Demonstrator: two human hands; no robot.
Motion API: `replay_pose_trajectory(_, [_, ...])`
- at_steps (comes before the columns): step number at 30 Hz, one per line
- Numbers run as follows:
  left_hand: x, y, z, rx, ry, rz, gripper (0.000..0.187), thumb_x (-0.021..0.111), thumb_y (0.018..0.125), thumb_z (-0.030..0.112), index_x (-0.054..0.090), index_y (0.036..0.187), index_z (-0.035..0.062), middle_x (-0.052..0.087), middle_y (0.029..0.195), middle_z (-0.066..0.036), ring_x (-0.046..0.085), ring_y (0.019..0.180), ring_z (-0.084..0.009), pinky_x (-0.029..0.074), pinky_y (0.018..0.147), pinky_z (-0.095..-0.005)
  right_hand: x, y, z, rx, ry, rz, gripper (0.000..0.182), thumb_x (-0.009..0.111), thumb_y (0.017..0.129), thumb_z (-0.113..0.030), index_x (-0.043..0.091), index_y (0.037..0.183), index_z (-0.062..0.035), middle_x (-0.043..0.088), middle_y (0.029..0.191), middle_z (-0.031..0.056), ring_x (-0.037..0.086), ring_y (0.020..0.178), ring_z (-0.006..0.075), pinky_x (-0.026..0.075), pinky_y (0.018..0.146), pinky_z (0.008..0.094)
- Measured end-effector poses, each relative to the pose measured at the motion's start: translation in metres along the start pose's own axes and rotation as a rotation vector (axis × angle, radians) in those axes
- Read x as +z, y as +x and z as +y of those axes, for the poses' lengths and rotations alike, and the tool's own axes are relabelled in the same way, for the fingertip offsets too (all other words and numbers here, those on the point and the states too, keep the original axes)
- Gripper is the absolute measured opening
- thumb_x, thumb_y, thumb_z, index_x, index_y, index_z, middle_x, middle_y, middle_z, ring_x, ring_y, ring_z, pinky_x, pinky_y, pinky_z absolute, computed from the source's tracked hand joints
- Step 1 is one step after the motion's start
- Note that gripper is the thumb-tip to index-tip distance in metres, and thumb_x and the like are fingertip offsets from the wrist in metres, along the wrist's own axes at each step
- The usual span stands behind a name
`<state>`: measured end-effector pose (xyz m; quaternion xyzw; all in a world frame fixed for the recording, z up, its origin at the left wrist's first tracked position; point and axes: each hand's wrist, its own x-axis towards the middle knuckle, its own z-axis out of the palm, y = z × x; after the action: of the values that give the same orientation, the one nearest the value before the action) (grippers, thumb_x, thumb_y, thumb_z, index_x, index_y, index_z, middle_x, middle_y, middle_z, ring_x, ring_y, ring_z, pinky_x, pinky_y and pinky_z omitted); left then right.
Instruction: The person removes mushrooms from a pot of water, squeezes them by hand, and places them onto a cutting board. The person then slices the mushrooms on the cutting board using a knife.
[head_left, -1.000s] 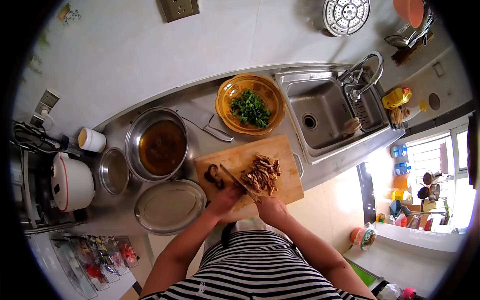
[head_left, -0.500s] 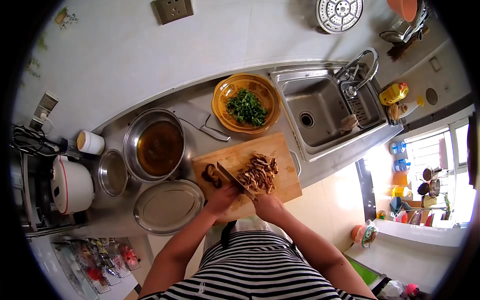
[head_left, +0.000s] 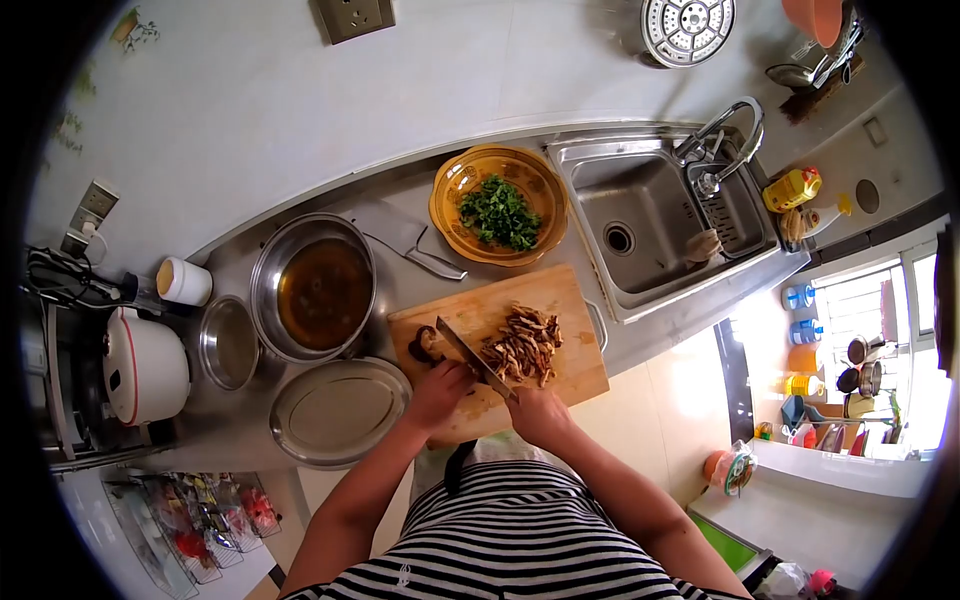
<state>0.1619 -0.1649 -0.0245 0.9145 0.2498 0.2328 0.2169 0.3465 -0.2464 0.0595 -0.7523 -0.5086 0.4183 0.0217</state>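
My right hand [head_left: 540,414] is closed around the handle of a kitchen knife [head_left: 468,352], a broad blade slanting up and left across the wooden cutting board [head_left: 575,300]. My left hand [head_left: 442,392] is on the board just left of the blade, fingers curled together; what is under them is hidden. Beyond those fingers lie dark brown pieces [head_left: 428,346] that look like mushroom. Right of the blade is a heap of brown sliced strips [head_left: 524,345], seemingly the same food.
Behind the board stands an amber bowl [head_left: 445,225] of chopped greens, with a peeler-like tool [head_left: 436,265] beside it. Left are a steel basin [head_left: 262,305] of brown liquid, an oval tray [head_left: 340,412] and a smaller bowl [head_left: 228,345]. A sink [head_left: 610,190] is at the right.
My left hand has drawn back slightly toward me along the blade, uncovering more of the dark pieces. My right hand keeps the knife in nearly the same place. The view has shifted slightly.
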Motion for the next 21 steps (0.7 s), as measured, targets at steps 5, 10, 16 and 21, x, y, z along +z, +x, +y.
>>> replay_pose_trajectory(5, [0.008,-0.002,-0.003,-0.007,0.016,-0.01,0.028,0.061,0.07,0.008,0.066,0.098,0.0087,0.063,0.103,-0.005,0.058,0.1,-0.0242,0.053,0.075,-0.0357,0.009,0.0,0.003,-0.015,-0.065,-0.007,0.027,0.047,0.089,-0.025,0.063,0.093,-0.0024,0.065,0.085,0.0267,0.064,0.08,0.043,0.051,0.073,0.0499])
replay_pose_trajectory(10, [0.014,-0.004,-0.003,-0.008,0.06,0.0,0.028,0.06,0.07,0.009,0.066,0.097,0.009,0.063,0.105,-0.004,0.058,0.1,-0.024,0.052,0.076,-0.034,0.007,0.004,-0.009,-0.009,-0.123,-0.016,0.024,0.047,0.087,-0.019,0.062,0.097,-0.0041,0.066,0.087,0.024,0.064,0.083,0.0419,0.051,0.076,0.0492])
replay_pose_trajectory(16, [0.011,-0.005,-0.005,-0.023,0.096,-0.138,0.03,0.058,0.07,0.008,0.066,0.099,0.0096,0.062,0.107,-0.003,0.057,0.1,-0.0233,0.052,0.078,-0.0328,0.011,0.018,-0.002,-0.016,0.019,0.084,0.025,0.048,0.09,-0.027,0.061,0.098,-0.0073,0.064,0.087,0.0243,0.062,0.084,0.0427,0.048,0.075,0.0509])
replay_pose_trajectory(21, [0.008,-0.001,0.002,0.023,0.076,-0.03,0.028,0.057,0.07,0.008,0.066,0.097,0.0093,0.062,0.107,-0.003,0.057,0.1,-0.022,0.051,0.079,-0.0323,0.017,0.011,0.003,0.007,-0.045,0.004,0.027,0.047,0.091,-0.029,0.062,0.101,-0.0084,0.064,0.088,0.0242,0.061,0.086,0.0432,0.048,0.076,0.0512])
